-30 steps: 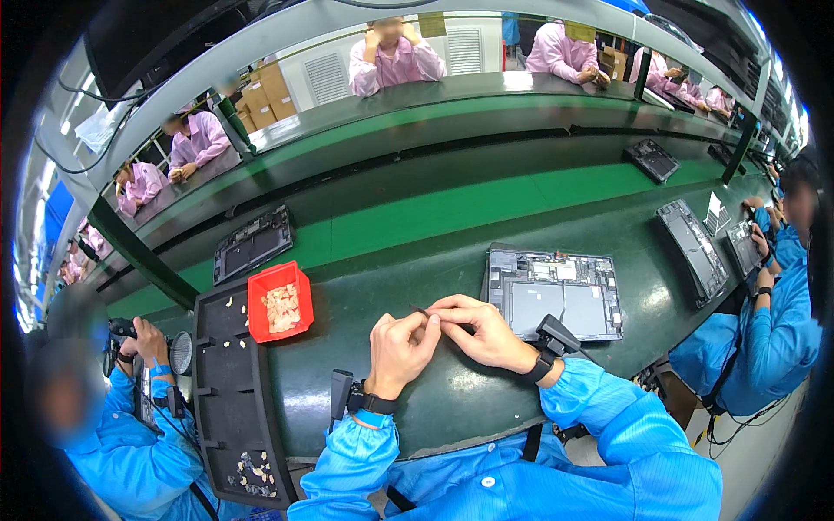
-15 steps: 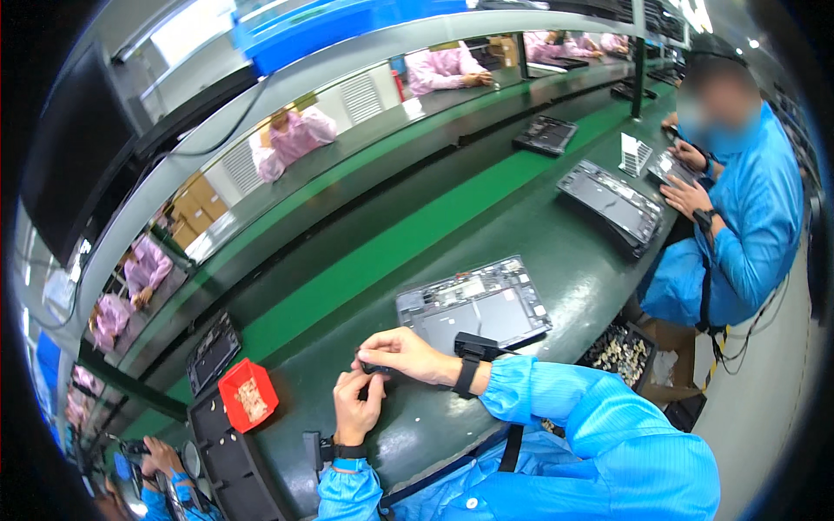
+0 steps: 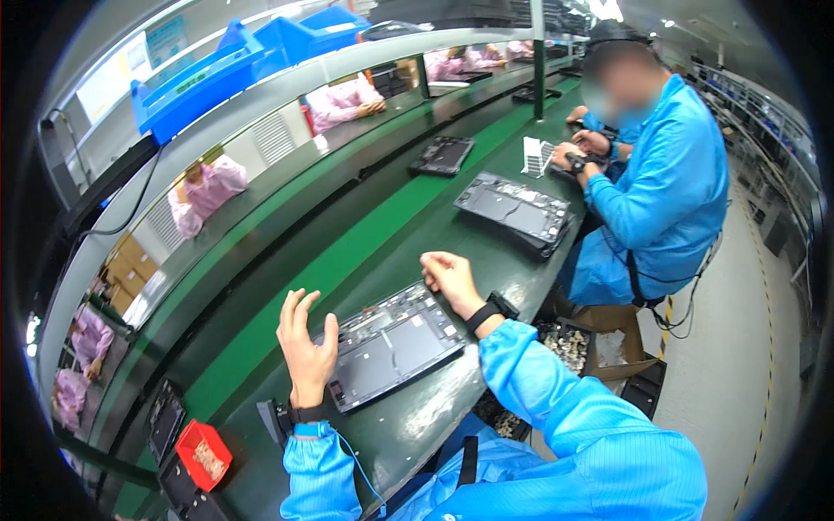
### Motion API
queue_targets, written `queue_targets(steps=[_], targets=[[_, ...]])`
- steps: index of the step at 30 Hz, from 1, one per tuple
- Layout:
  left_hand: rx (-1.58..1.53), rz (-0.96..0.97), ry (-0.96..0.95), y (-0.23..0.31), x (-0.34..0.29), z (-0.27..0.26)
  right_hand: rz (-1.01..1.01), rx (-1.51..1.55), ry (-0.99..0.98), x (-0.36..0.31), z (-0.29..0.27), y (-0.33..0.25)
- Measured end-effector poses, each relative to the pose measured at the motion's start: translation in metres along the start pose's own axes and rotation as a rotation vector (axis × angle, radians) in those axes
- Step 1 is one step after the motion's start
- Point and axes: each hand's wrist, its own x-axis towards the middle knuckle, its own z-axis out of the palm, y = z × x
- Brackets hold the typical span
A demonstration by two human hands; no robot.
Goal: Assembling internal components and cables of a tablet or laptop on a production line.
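An opened laptop base lies on the green bench in front of me, its dark battery panels and circuit board exposed. My left hand hovers at its left edge, open, fingers raised and thumb apart, with nothing in it. My right hand is over the base's far right corner, thumb and fingers drawn together in a pinch. Whatever sits between those fingertips, if anything, is too small to make out. Both wrists wear dark bands with small black boxes.
A red bin of small pale pieces stands at the lower left, by a black tray. Stacked laptop bases lie farther right, before a co-worker in blue. Another base rests on the green strip.
My hands were together over a small dark piece beside the base; now they are apart. The left has opened, and the right has gone to the base's far corner. The view has swung right.
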Motion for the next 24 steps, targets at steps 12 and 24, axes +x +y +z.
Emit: queue_targets(steps=[12, 24], targets=[[0.21, -0.043, -0.232, -0.028, -0.06, 0.03, -0.05, -0.16, -0.089, 0.005, -0.009, -0.01], [-0.138, -0.199, -0.587, -0.038, -0.073, -0.027, -0.004, -0.2, -0.282, 0.012, -0.026, -0.045]])
